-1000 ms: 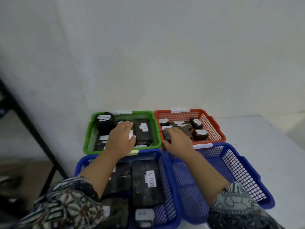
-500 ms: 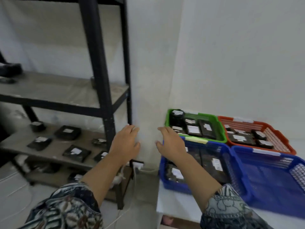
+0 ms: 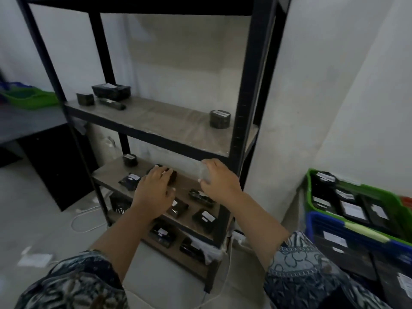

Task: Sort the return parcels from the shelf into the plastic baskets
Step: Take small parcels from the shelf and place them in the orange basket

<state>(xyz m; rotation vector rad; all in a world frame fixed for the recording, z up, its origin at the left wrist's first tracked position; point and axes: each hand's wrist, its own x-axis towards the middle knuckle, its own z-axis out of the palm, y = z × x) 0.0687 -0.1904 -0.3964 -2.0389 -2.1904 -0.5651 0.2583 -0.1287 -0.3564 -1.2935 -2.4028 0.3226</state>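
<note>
A black metal shelf (image 3: 245, 103) with wooden boards fills the view. Several black parcels with white labels lie on its lower board (image 3: 189, 190), among them one (image 3: 204, 216) near the front edge. My left hand (image 3: 156, 192) reaches over that board with fingers spread, its fingertips over a dark parcel (image 3: 172, 175), holding nothing. My right hand (image 3: 219, 181) hovers beside it, fingers loosely curled and empty, above another parcel (image 3: 200, 196). The green basket (image 3: 399, 206) and blue basket (image 3: 367, 237) with parcels inside sit at the right edge.
The upper board (image 3: 167, 121) carries three parcels at the left and a round one (image 3: 219, 119) at the right. More parcels lie on the bottom board (image 3: 162, 234). A dark table (image 3: 29, 123) with a green basket (image 3: 29, 99) stands left. A white cable (image 3: 82, 219) lies on the floor.
My view has swung left from the baskets to the shelf. Both hands left the baskets empty and now reach out over the lower shelf board.
</note>
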